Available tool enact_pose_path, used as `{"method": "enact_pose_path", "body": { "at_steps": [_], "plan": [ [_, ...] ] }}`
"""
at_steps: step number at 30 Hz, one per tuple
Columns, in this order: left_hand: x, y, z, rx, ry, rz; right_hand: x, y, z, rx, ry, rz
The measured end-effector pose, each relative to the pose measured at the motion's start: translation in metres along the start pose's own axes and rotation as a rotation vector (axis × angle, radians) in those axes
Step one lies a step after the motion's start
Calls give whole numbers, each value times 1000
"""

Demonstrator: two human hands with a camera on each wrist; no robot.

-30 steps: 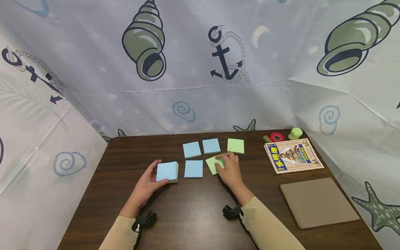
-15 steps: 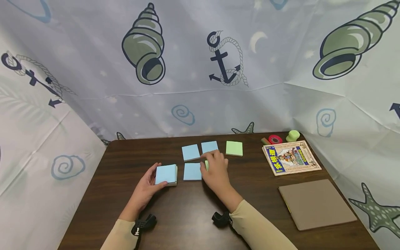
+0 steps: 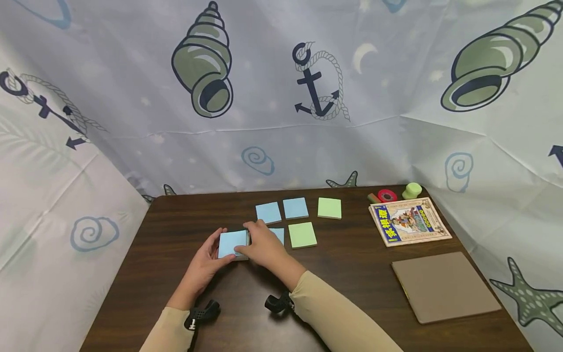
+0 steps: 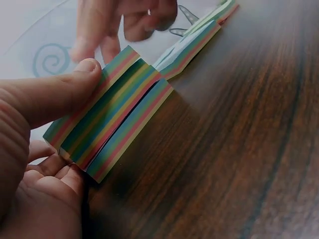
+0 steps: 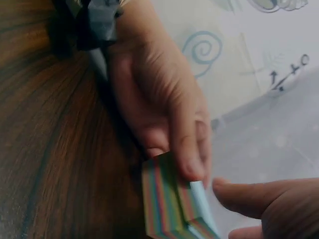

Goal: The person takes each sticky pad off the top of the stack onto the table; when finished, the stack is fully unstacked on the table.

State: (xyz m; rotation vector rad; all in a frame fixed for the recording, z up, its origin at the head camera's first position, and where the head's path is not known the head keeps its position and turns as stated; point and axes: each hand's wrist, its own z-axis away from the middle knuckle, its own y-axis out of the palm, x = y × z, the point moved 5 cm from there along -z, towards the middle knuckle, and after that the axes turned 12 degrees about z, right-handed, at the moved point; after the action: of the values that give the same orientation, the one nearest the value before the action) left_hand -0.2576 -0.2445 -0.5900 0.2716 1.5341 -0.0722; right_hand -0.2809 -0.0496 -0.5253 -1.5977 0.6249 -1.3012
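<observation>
My left hand (image 3: 203,264) grips a stack of sticky note pads (image 3: 233,243), blue on top, its thumb on the near side. In the left wrist view the stack (image 4: 112,117) shows striped, many-coloured edges, with pads slightly offset from each other. My right hand (image 3: 269,247) reaches over the stack's right edge. Both wrist views show its fingers loosely bent and apart from the pads, the thumb (image 5: 239,196) beside the blue top. A blue pad (image 3: 279,235) lies partly hidden behind that hand. To its right is a green pad (image 3: 302,235).
Two blue pads, one (image 3: 268,212) left of the other (image 3: 295,208), and a green pad (image 3: 330,208) form a back row. At the right lie a colourful booklet (image 3: 411,221) and a brown board (image 3: 446,287). Behind the booklet are a red roll (image 3: 387,195) and a green knob-shaped object (image 3: 412,190).
My right hand has left the near green pad and moved left to the stack. That green pad has turned and lies straighter. My left hand has kept its grip on the stack.
</observation>
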Motion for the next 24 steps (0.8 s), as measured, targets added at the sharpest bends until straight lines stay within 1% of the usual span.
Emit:
{"method": "enact_pose_path", "body": {
  "at_steps": [3, 5, 9, 15, 24],
  "plan": [
    [1, -1, 0, 8, -2, 20, 4, 9, -5, 29, 14, 100],
    [1, -1, 0, 11, -5, 24, 5, 12, -6, 38, 22, 129],
    [1, -1, 0, 11, -17, 20, 6, 12, -6, 31, 38, 124],
    [-1, 0, 0, 27, -17, -11, 7, 12, -5, 22, 46, 124],
    [1, 1, -1, 25, -7, -53, 10, 11, -1, -31, 39, 110]
  ]
}}
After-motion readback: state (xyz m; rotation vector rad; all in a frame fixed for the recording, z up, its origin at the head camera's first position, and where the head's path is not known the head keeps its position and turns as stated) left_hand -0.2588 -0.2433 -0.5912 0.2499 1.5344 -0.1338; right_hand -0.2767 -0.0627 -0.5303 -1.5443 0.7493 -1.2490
